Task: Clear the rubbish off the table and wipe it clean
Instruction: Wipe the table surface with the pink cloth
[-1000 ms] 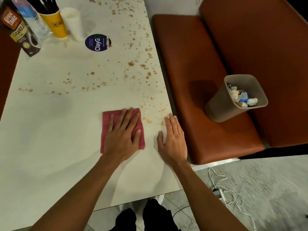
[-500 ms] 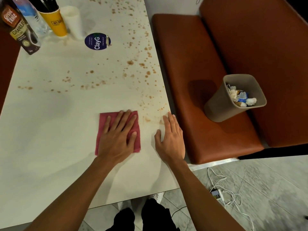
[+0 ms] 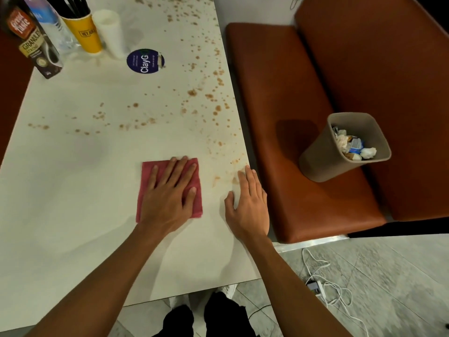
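**Wiping the worktop: flat pressure, overlapping strokes**

The left hand [image 3: 170, 193] lies flat, fingers straight, on the pink cloth [image 3: 148, 171] and presses it to the worktop [image 3: 73, 215] near the front right. The right hand [image 3: 247, 203] rests flat just beside the cloth at the right edge, fingers straight, grasping nothing. Brown spots [image 3: 192, 92] speckle the surface beyond the cloth and along that edge. The nearest lie between the 2 hands.

The step in hand appears to be wiping. It should go best with a spread palm, even pressure and overlapping strokes, starting at the nearest spots and working toward the far end. Strokes drawn inward from the edge would likely spare the bench [image 3: 279, 93]. The cloth may need turning to a clean face as it soils. The far items probably need shifting before that corner is wiped.

Counted:
- 2 hands and 1 cloth.
- 1 bin [image 3: 323, 156] on the bench, with rubbish [image 3: 352, 147] inside.
- At the far left, 1 box [image 3: 36, 45], 1 bottle [image 3: 48, 25] and 2 cups: 1 yellow cup [image 3: 85, 32] and 1 white cup [image 3: 110, 32].
- 1 round blue label [image 3: 145, 61].
- The spots are too many to count.
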A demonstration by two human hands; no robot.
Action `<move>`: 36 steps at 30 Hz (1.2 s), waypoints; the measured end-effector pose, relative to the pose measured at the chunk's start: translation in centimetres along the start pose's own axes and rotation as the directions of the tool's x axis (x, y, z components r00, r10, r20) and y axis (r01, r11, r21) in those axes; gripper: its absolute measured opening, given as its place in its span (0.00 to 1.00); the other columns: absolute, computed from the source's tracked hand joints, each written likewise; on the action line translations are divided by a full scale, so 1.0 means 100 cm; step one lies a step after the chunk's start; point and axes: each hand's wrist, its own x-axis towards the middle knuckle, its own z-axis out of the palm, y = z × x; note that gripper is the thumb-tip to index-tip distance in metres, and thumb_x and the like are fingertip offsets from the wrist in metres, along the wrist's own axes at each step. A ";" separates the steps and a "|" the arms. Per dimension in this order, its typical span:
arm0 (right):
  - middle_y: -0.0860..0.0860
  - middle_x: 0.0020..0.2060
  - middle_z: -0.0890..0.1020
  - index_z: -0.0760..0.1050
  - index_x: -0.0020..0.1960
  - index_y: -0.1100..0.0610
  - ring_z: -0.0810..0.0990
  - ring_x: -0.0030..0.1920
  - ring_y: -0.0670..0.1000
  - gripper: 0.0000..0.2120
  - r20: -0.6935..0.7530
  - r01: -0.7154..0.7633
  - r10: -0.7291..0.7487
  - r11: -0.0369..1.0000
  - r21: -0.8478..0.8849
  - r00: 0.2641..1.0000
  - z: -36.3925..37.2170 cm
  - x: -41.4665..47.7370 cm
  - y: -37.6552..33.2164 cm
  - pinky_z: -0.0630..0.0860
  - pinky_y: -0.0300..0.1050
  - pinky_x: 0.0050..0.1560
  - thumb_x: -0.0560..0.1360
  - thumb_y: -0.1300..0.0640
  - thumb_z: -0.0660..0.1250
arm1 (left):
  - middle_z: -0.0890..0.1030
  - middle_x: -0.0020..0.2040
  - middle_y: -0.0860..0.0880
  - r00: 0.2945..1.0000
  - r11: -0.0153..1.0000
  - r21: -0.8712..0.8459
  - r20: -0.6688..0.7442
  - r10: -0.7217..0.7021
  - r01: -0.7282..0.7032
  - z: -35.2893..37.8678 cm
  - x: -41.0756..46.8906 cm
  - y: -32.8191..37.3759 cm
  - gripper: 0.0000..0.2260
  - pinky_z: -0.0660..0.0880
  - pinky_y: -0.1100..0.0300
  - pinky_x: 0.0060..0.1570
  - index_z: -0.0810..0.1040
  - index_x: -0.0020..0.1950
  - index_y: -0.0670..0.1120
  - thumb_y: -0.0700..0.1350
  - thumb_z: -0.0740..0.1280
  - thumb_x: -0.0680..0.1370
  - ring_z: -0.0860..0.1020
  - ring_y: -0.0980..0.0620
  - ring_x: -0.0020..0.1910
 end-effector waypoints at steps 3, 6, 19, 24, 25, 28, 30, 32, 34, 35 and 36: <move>0.47 0.85 0.55 0.58 0.83 0.52 0.50 0.84 0.47 0.29 -0.010 0.013 -0.013 1.000 -0.001 1.000 0.000 0.000 0.001 0.56 0.51 0.83 0.84 0.45 0.55 | 0.53 0.86 0.47 0.995 0.995 0.019 0.000 -0.097 0.097 0.000 0.034 0.010 0.30 0.48 0.37 0.82 0.52 0.87 0.49 0.57 0.46 0.84 0.49 0.45 0.85; 0.47 0.85 0.56 0.59 0.83 0.52 0.51 0.84 0.46 0.29 -0.019 0.011 -0.010 1.000 0.028 1.000 0.001 0.002 0.003 0.54 0.49 0.82 0.84 0.47 0.57 | 0.51 0.87 0.46 0.998 0.998 0.037 -0.001 -0.055 0.055 0.004 0.047 0.046 0.31 0.48 0.35 0.81 0.49 0.87 0.48 0.59 0.45 0.85 0.47 0.42 0.85; 0.51 0.78 0.69 0.71 0.76 0.57 0.63 0.80 0.52 0.25 -0.135 0.136 -0.099 0.945 0.297 0.986 0.003 -0.008 -0.030 0.62 0.56 0.79 0.79 0.56 0.65 | 0.67 0.82 0.48 0.982 0.867 -0.487 -0.081 -0.169 0.108 -0.022 -0.040 -0.005 0.24 0.53 0.47 0.83 0.68 0.81 0.44 0.50 0.54 0.86 0.59 0.50 0.83; 0.58 0.83 0.59 0.59 0.82 0.62 0.51 0.84 0.58 0.31 0.010 0.094 -0.096 0.987 0.127 0.995 0.030 -0.015 -0.105 0.53 0.60 0.82 0.83 0.47 0.57 | 0.77 0.73 0.46 0.917 0.793 -0.559 -0.133 -0.376 0.244 -0.044 -0.039 -0.046 0.16 0.64 0.54 0.75 0.77 0.73 0.44 0.43 0.63 0.85 0.71 0.45 0.75; 0.60 0.84 0.55 0.54 0.84 0.63 0.47 0.85 0.59 0.34 0.033 0.039 -0.041 0.996 0.081 0.999 0.036 -0.018 -0.116 0.50 0.61 0.83 0.85 0.43 0.53 | 0.77 0.72 0.46 0.909 0.783 -0.563 -0.124 -0.398 0.266 -0.046 -0.037 -0.051 0.16 0.64 0.56 0.74 0.77 0.73 0.44 0.42 0.64 0.85 0.71 0.45 0.74; 0.63 0.84 0.43 0.41 0.84 0.66 0.37 0.84 0.60 0.39 0.067 0.002 0.002 0.998 -0.060 0.998 0.048 -0.027 -0.126 0.43 0.61 0.84 0.86 0.37 0.43 | 0.78 0.71 0.48 0.901 0.771 -0.565 -0.106 -0.421 0.294 -0.043 -0.028 -0.060 0.15 0.65 0.58 0.72 0.77 0.72 0.46 0.42 0.63 0.85 0.71 0.47 0.73; 0.61 0.84 0.41 0.38 0.84 0.65 0.35 0.84 0.59 0.38 0.091 0.036 -0.027 0.995 -0.093 0.995 0.047 -0.032 -0.118 0.44 0.60 0.84 0.87 0.38 0.42 | 0.79 0.70 0.48 0.897 0.762 -0.576 -0.106 -0.429 0.296 -0.040 -0.021 -0.060 0.15 0.65 0.59 0.71 0.78 0.71 0.47 0.42 0.63 0.85 0.71 0.47 0.72; 0.60 0.84 0.41 0.38 0.84 0.63 0.35 0.84 0.57 0.37 0.124 0.085 -0.071 0.990 -0.112 0.990 0.040 -0.040 -0.104 0.46 0.60 0.84 0.87 0.39 0.43 | 0.80 0.67 0.47 0.904 0.781 -0.569 -0.144 -0.402 0.257 -0.036 -0.013 -0.055 0.14 0.65 0.60 0.70 0.79 0.70 0.46 0.40 0.65 0.84 0.73 0.47 0.70; 0.59 0.84 0.39 0.38 0.84 0.62 0.35 0.84 0.56 0.37 0.155 0.131 -0.110 0.983 -0.128 0.982 0.028 -0.051 -0.084 0.46 0.58 0.84 0.87 0.38 0.43 | 0.81 0.66 0.46 0.918 0.808 -0.558 -0.192 -0.348 0.190 -0.032 -0.004 -0.047 0.14 0.67 0.58 0.71 0.80 0.68 0.45 0.37 0.67 0.82 0.74 0.46 0.68; 0.58 0.84 0.38 0.37 0.84 0.62 0.34 0.84 0.55 0.37 0.161 0.135 -0.114 0.982 -0.129 0.980 0.022 -0.056 -0.073 0.46 0.58 0.84 0.87 0.38 0.43 | 0.81 0.66 0.47 0.925 0.822 -0.548 -0.210 -0.315 0.156 -0.029 0.001 -0.043 0.15 0.68 0.56 0.71 0.80 0.67 0.45 0.37 0.67 0.81 0.75 0.46 0.68; 0.58 0.84 0.38 0.37 0.84 0.62 0.34 0.84 0.55 0.38 0.157 0.121 -0.101 0.984 -0.128 0.982 0.016 -0.059 -0.063 0.45 0.57 0.84 0.87 0.38 0.44 | 0.80 0.67 0.47 0.935 0.836 -0.536 -0.224 -0.276 0.119 -0.026 0.009 -0.038 0.15 0.70 0.53 0.72 0.80 0.66 0.45 0.37 0.67 0.81 0.75 0.45 0.69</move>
